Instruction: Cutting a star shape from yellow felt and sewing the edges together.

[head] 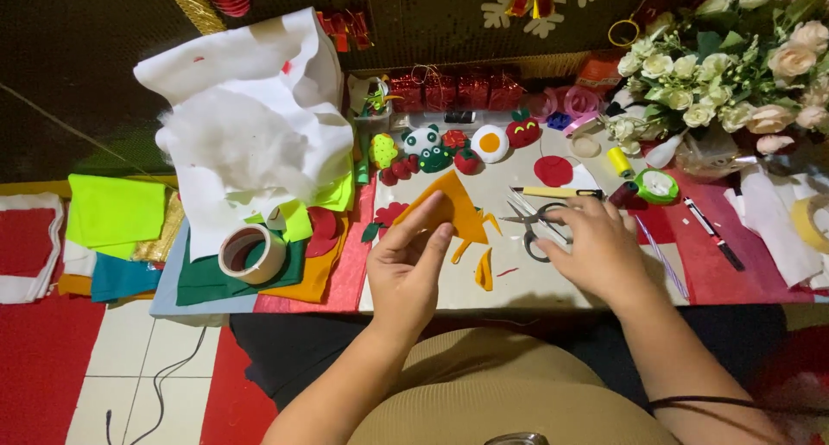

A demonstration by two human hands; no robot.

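My left hand (408,268) pinches the near edge of an orange felt sheet (456,208) between thumb and fingers, just above the low work board (509,281). My right hand (596,246) rests palm down on the board, its fingertips on a pair of scissors (537,220). Small orange felt offcuts (484,271) lie between the two hands. A yellow-handled craft knife (557,192) lies just beyond the scissors.
Small felt figures (449,147) and a red felt disc (553,170) sit at the board's far side. To the left lie a tape roll (252,253), stacked coloured felt (117,212) and white stuffing (250,126). Artificial flowers (734,56), thread spools (619,161) and a pen (712,232) are to the right.
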